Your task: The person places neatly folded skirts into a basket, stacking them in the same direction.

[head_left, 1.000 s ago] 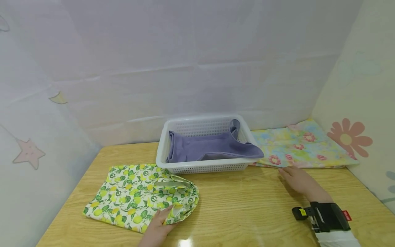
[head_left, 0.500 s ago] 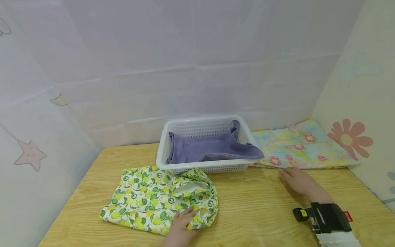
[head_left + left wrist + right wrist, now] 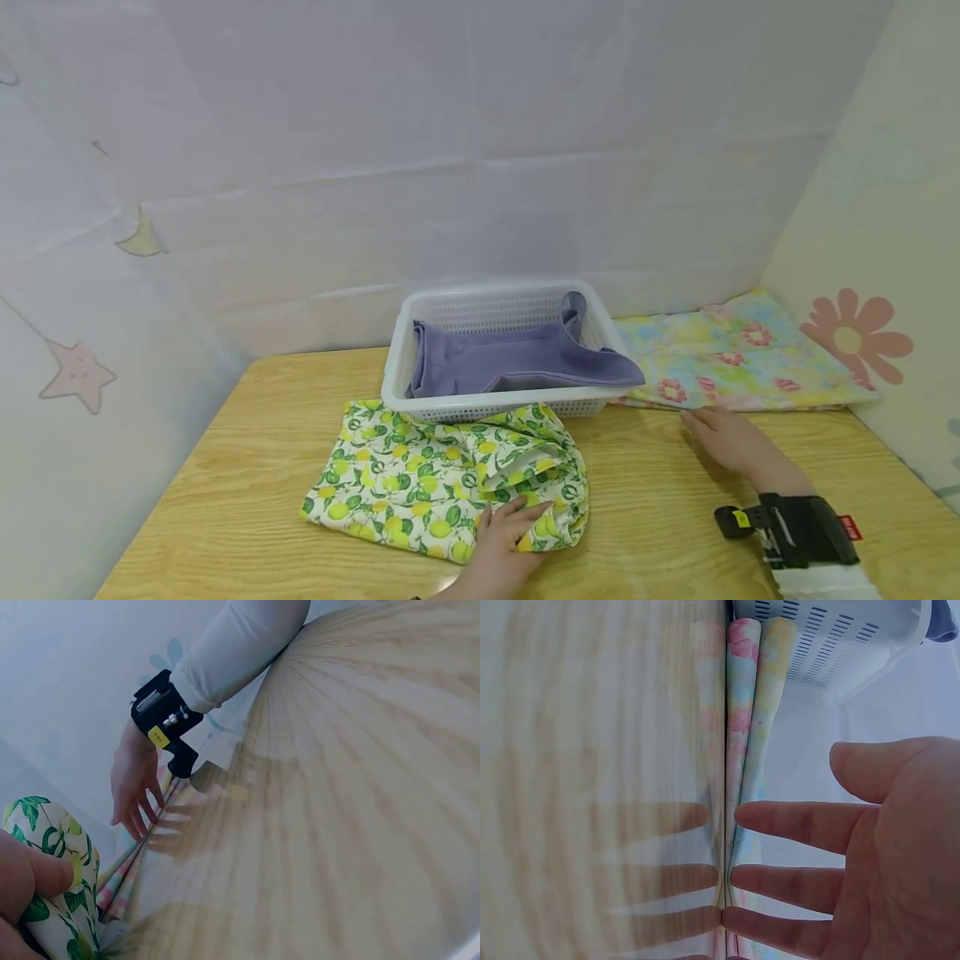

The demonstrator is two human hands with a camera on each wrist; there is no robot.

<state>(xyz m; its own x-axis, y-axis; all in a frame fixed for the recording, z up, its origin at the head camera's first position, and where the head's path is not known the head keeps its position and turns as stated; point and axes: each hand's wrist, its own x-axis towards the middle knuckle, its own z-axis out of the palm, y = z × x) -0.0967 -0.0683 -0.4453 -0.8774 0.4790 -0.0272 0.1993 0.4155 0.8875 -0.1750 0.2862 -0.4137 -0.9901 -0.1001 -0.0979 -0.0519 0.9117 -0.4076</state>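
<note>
Pale walls [image 3: 360, 125] with faint cartoon prints are enclosing a wooden table [image 3: 637, 517] at the far, left and right sides. Near the middle, just in front of a white basket [image 3: 487, 312] that is holding a purple cloth [image 3: 510, 358], a lemon-print cloth [image 3: 405, 492] is lying. The left hand [image 3: 502, 542] is pinching its near edge toward the right end. The right hand [image 3: 727, 442] is resting well apart, fingers straight and gripping nothing, fingertips at the near edge of a floral cloth [image 3: 697, 350]; whether they are touching it is remaining unclear. The step in hand is apparently positioning the lemon-print cloth. Good handling is likely depending on a light grip, on all layers travelling together and on a level pull; tugging one corner is risking skewed folds. The lemon-print cloth is showing yellow fruit and green leaves on white, lying flat at left and bulging into curved folds at right, where a gap is exposing a plain pale inside.
</note>
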